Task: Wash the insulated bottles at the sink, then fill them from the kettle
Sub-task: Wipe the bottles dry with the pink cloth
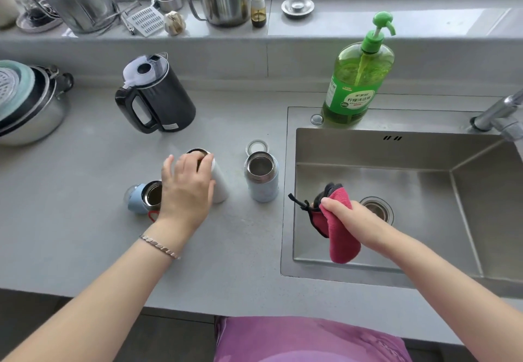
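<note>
Washing is starting: left hand (188, 189) fingers are clamping the white bottle (221, 189), right hand (349, 217) fingers are clutching a cloth (343, 238) over the sink (396, 147); the bottle likely needs lifting rightward

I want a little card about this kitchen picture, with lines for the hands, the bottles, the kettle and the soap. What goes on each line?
left hand: grips the top of the white bottle on the counter
right hand: holds a pink cloth over the sink
other bottles: a pale blue bottle stands open beside the sink; a small blue bottle, open, is partly hidden by the left hand
kettle: black, on the counter behind the bottles
soap: green pump bottle on the sink's back edge
</note>
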`<state>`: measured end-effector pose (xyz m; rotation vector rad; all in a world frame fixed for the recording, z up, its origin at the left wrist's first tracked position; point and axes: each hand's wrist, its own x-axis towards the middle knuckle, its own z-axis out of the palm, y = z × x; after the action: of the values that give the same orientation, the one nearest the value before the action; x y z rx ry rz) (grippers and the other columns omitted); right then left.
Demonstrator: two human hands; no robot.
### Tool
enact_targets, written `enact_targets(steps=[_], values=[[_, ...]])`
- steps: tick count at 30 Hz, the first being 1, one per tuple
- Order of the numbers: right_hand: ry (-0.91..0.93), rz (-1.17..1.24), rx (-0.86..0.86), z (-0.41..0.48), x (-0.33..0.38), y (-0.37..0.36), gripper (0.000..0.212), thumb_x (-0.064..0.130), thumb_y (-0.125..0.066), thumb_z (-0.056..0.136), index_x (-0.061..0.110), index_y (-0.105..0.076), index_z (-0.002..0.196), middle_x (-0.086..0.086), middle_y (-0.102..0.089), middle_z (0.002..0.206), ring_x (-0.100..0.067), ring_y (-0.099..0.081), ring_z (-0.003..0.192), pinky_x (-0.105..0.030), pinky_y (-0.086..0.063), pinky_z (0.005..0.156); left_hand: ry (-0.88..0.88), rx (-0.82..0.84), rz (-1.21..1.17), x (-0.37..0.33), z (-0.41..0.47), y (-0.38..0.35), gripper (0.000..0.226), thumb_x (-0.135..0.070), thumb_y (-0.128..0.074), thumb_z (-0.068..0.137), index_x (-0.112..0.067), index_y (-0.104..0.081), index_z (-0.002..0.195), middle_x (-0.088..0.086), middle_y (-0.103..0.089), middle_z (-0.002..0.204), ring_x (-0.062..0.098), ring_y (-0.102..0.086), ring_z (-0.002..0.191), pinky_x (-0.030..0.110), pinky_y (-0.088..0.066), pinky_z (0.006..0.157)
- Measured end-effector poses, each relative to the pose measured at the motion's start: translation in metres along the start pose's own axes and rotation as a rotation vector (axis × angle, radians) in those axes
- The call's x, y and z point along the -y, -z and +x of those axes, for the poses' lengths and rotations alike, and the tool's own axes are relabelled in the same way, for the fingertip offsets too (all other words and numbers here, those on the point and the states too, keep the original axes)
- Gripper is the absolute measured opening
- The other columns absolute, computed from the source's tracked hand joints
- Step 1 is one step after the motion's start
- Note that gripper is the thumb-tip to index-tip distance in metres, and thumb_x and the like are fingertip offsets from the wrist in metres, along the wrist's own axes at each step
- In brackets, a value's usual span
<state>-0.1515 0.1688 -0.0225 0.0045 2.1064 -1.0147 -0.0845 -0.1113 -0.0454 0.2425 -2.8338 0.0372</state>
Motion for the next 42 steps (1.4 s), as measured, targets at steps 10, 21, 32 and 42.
enact_targets(steps=[10,21,32,42], values=[[-0.005,0.146,0.002,-0.01,-0.023,0.01,0.051,0.049,-0.047,0.09,0.002,-0.064,0.095,-0.006,-0.06,0.081,-0.018,-0.054,0.074,-0.029,-0.041,0.072,-0.121,0.277,-0.089,-0.085,0.034,-0.006,0.035,-0.022,-0.082,0.065,-0.009,-0.06,0.089,0.003,-0.062,0.083,0.022,-0.062,0.08,0.029,-0.044,0.058],[-0.033,0.411,-0.101,-0.023,-0.05,0.027,0.026,0.037,-0.044,0.094,0.019,-0.058,0.081,-0.001,-0.061,0.082,-0.017,-0.057,0.082,-0.026,-0.045,0.08,0.455,0.408,-0.714,-0.099,0.04,-0.001,0.038,-0.023,-0.047,0.095,-0.01,-0.037,0.061,0.001,-0.032,0.058,0.018,-0.032,0.057,0.028,-0.017,0.049],[-0.052,0.376,-0.277,-0.031,-0.074,0.081,0.033,0.042,-0.043,0.094,0.018,-0.061,0.083,-0.007,-0.065,0.089,-0.019,-0.06,0.085,-0.025,-0.044,0.077,1.463,0.864,-1.965,-0.171,0.043,-0.006,0.02,-0.025,-0.04,0.097,-0.029,-0.053,0.082,-0.01,-0.068,0.064,0.009,-0.055,0.078,0.026,-0.032,0.067],[0.07,0.44,-0.46,-0.032,-0.053,0.084,0.031,0.036,-0.045,0.095,0.013,-0.059,0.08,-0.004,-0.062,0.077,-0.016,-0.057,0.071,-0.016,-0.045,0.068,1.378,0.716,-1.772,-0.169,0.05,0.0,0.027,-0.028,-0.037,0.1,-0.028,-0.053,0.079,-0.013,-0.064,0.058,0.007,-0.057,0.061,0.025,-0.041,0.058]])
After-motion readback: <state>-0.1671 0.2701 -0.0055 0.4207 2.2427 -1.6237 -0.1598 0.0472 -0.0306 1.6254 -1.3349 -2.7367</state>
